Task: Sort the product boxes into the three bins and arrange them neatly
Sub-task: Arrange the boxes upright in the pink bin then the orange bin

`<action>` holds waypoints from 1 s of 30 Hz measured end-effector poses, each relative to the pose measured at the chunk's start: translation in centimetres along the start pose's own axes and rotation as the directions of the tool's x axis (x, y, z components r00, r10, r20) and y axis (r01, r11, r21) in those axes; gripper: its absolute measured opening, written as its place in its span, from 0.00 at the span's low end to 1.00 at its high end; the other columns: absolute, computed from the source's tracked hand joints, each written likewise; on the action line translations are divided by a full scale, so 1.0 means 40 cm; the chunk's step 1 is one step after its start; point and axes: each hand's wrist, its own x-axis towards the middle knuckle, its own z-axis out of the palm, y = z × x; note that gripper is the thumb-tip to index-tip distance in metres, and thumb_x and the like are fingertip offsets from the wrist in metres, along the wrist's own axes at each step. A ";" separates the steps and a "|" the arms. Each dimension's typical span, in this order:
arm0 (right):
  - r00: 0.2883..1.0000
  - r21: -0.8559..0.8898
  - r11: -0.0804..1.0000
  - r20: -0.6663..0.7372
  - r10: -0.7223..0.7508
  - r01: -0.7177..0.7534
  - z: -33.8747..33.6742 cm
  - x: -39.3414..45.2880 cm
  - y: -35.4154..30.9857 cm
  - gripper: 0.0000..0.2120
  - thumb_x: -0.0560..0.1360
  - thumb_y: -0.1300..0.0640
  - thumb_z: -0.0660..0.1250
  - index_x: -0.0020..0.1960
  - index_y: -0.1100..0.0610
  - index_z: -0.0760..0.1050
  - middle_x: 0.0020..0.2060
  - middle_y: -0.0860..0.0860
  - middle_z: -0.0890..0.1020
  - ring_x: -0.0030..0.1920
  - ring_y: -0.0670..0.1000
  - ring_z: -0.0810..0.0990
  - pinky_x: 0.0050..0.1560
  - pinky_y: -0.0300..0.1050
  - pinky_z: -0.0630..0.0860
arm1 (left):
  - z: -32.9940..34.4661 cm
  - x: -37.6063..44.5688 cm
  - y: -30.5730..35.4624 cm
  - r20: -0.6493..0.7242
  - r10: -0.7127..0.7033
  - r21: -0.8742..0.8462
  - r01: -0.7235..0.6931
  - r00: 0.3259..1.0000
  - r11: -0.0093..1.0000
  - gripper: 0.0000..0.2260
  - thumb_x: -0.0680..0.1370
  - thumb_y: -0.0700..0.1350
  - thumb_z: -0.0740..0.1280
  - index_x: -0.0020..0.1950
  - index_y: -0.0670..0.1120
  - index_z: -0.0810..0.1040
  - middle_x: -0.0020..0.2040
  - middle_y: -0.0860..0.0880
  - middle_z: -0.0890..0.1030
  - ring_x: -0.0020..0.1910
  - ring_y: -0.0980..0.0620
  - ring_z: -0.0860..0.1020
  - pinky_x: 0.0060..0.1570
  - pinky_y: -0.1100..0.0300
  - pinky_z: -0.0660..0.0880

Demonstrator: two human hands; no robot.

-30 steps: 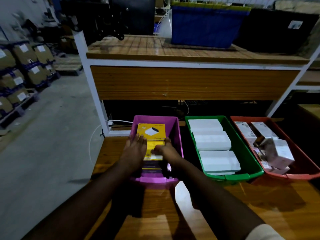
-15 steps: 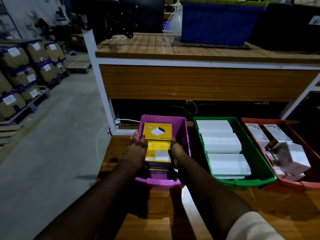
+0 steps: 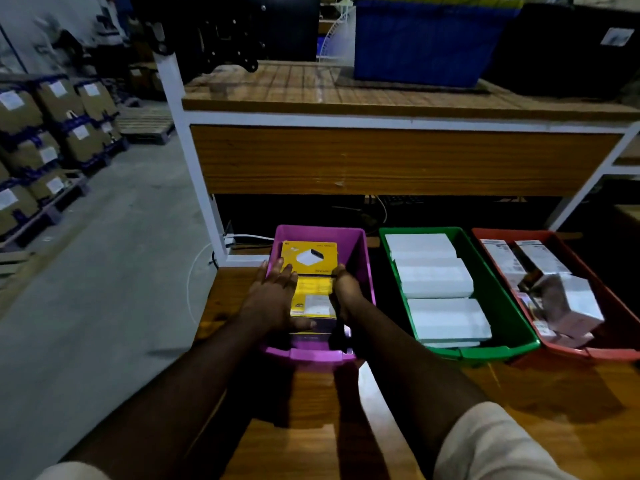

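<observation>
On the wooden table (image 3: 519, 410) beside grey warehouse floor (image 3: 104, 271), both hands (image 3: 273, 299) clasp a yellow box (image 3: 313, 301).

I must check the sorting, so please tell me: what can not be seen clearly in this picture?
- Head view: purple bin, lower yellow boxes partly covered by left hand and right hand.
- Red bin: the tilted box is blurred; labels unreadable.
- Green bin: white boxes overexposed, no print visible.

Right hand (image 3: 346, 289) has slid from atop the near yellow box (image 3: 313, 303) to its right side
</observation>
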 end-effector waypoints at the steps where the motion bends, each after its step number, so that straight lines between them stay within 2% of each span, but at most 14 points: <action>1: 0.998 -0.025 0.999 -0.033 -0.048 0.047 -0.001 -0.002 -0.003 0.14 0.85 0.54 0.58 0.44 0.56 0.75 0.23 0.47 0.77 0.21 0.47 0.75 0.23 0.37 0.69 | -0.005 -0.001 0.003 -0.001 0.005 -0.041 -0.005 1.000 0.999 0.56 0.67 0.82 0.49 0.82 0.43 0.52 0.83 0.43 0.50 0.82 0.43 0.43 0.78 0.40 0.36; 4: 0.951 -0.159 0.942 -0.035 -0.306 0.297 -0.016 -0.041 -0.033 0.09 0.85 0.57 0.60 0.50 0.57 0.78 0.37 0.50 0.82 0.37 0.50 0.79 0.38 0.41 0.75 | -0.028 -0.013 0.015 -0.053 0.046 -0.266 -0.058 0.998 0.962 0.50 0.71 0.78 0.57 0.82 0.45 0.55 0.83 0.45 0.54 0.82 0.46 0.46 0.79 0.45 0.41; 6: 0.893 -0.166 0.878 0.042 -0.449 0.449 -0.049 -0.108 -0.054 0.07 0.84 0.59 0.64 0.55 0.54 0.81 0.48 0.50 0.86 0.50 0.51 0.84 0.52 0.45 0.79 | -0.039 -0.019 0.026 -0.163 0.063 -0.462 -0.133 0.985 0.877 0.43 0.73 0.71 0.64 0.80 0.46 0.62 0.81 0.47 0.62 0.81 0.48 0.55 0.79 0.47 0.54; 7: 0.864 -0.134 0.853 0.069 -0.499 0.504 -0.076 -0.146 -0.061 0.08 0.83 0.60 0.65 0.56 0.54 0.83 0.51 0.51 0.87 0.53 0.51 0.85 0.55 0.46 0.80 | -0.044 -0.021 0.041 -0.230 0.063 -0.523 -0.178 0.971 0.833 0.38 0.75 0.68 0.66 0.78 0.47 0.66 0.78 0.47 0.67 0.79 0.49 0.62 0.77 0.47 0.62; 9: 0.820 -0.067 0.819 0.110 -0.562 0.570 -0.143 -0.228 -0.073 0.09 0.83 0.62 0.65 0.57 0.57 0.84 0.54 0.55 0.87 0.56 0.55 0.86 0.56 0.49 0.82 | -0.063 -0.029 0.094 -0.334 0.064 -0.608 -0.267 0.940 0.748 0.27 0.78 0.58 0.69 0.74 0.49 0.72 0.72 0.48 0.75 0.72 0.52 0.71 0.69 0.53 0.72; 11: 0.807 -0.061 0.807 0.106 -0.580 0.588 -0.228 -0.298 -0.079 0.09 0.84 0.63 0.64 0.58 0.61 0.83 0.54 0.58 0.87 0.55 0.59 0.86 0.54 0.52 0.83 | -0.091 -0.033 0.176 -0.432 0.080 -0.632 -0.365 0.898 0.683 0.20 0.79 0.49 0.70 0.70 0.48 0.77 0.66 0.50 0.80 0.64 0.54 0.77 0.63 0.64 0.73; 14: 0.775 -0.180 0.756 0.081 -0.627 0.630 -0.377 -0.355 -0.107 0.09 0.84 0.68 0.63 0.57 0.64 0.82 0.51 0.55 0.88 0.51 0.54 0.87 0.48 0.44 0.82 | -0.126 -0.009 0.329 -0.499 0.136 -0.620 -0.462 0.856 0.635 0.16 0.79 0.48 0.70 0.66 0.47 0.80 0.61 0.51 0.83 0.60 0.55 0.80 0.59 0.64 0.74; 18: 0.714 -0.300 0.659 0.134 -0.687 0.690 -0.587 -0.337 -0.189 0.08 0.83 0.63 0.65 0.58 0.59 0.83 0.53 0.54 0.87 0.50 0.56 0.87 0.48 0.44 0.81 | -0.159 0.066 0.543 -0.455 0.203 -0.645 -0.478 0.867 0.597 0.16 0.81 0.51 0.67 0.67 0.49 0.79 0.63 0.52 0.82 0.63 0.57 0.77 0.62 0.67 0.71; 20: 0.700 -0.362 0.626 0.115 -0.705 0.690 -0.709 -0.311 -0.244 0.09 0.83 0.65 0.65 0.58 0.57 0.83 0.53 0.51 0.88 0.53 0.53 0.86 0.52 0.44 0.81 | -0.176 0.120 0.657 -0.440 0.211 -0.648 -0.471 0.873 0.599 0.15 0.81 0.52 0.66 0.67 0.53 0.79 0.64 0.55 0.81 0.64 0.58 0.76 0.62 0.66 0.71; 22: 0.666 -0.477 0.553 0.096 -0.740 0.683 -0.842 -0.279 -0.298 0.14 0.82 0.68 0.64 0.57 0.53 0.83 0.52 0.49 0.88 0.54 0.53 0.86 0.52 0.50 0.83 | -0.192 0.176 0.765 -0.442 0.198 -0.666 -0.468 0.875 0.581 0.14 0.81 0.51 0.67 0.66 0.52 0.80 0.62 0.54 0.82 0.63 0.57 0.77 0.62 0.61 0.74; 24: 0.633 -0.587 0.486 0.059 -0.772 0.647 -0.964 -0.241 -0.349 0.15 0.79 0.66 0.64 0.56 0.52 0.83 0.51 0.48 0.88 0.52 0.52 0.86 0.51 0.57 0.83 | -0.201 0.228 0.851 -0.431 0.196 -0.658 -0.456 0.881 0.600 0.14 0.81 0.51 0.67 0.66 0.52 0.79 0.62 0.53 0.81 0.63 0.55 0.77 0.63 0.59 0.74; 26: 0.617 -0.758 0.395 0.013 -0.787 0.519 -1.076 -0.206 -0.396 0.12 0.78 0.56 0.66 0.59 0.50 0.82 0.54 0.47 0.87 0.55 0.50 0.85 0.53 0.56 0.83 | -0.213 0.276 0.931 -0.411 0.203 -0.628 -0.437 0.889 0.644 0.16 0.80 0.51 0.67 0.67 0.50 0.79 0.65 0.51 0.80 0.64 0.54 0.76 0.64 0.60 0.73; 28: 0.656 -0.883 0.314 -0.010 -0.755 0.349 -1.137 -0.175 -0.423 0.18 0.79 0.45 0.69 0.66 0.51 0.79 0.61 0.50 0.84 0.60 0.53 0.83 0.58 0.53 0.81 | -0.227 0.303 0.989 -0.372 0.188 -0.615 -0.393 0.909 0.684 0.18 0.79 0.50 0.68 0.68 0.47 0.78 0.66 0.50 0.79 0.66 0.53 0.75 0.66 0.59 0.71; 30: 0.706 -0.932 0.206 0.070 -0.705 0.298 -1.162 -0.138 -0.425 0.25 0.77 0.38 0.69 0.67 0.53 0.76 0.62 0.53 0.82 0.61 0.57 0.81 0.57 0.51 0.78 | -0.237 0.324 1.041 -0.340 0.151 -0.606 -0.339 0.928 0.720 0.20 0.78 0.49 0.69 0.69 0.46 0.77 0.68 0.49 0.78 0.68 0.52 0.73 0.71 0.59 0.64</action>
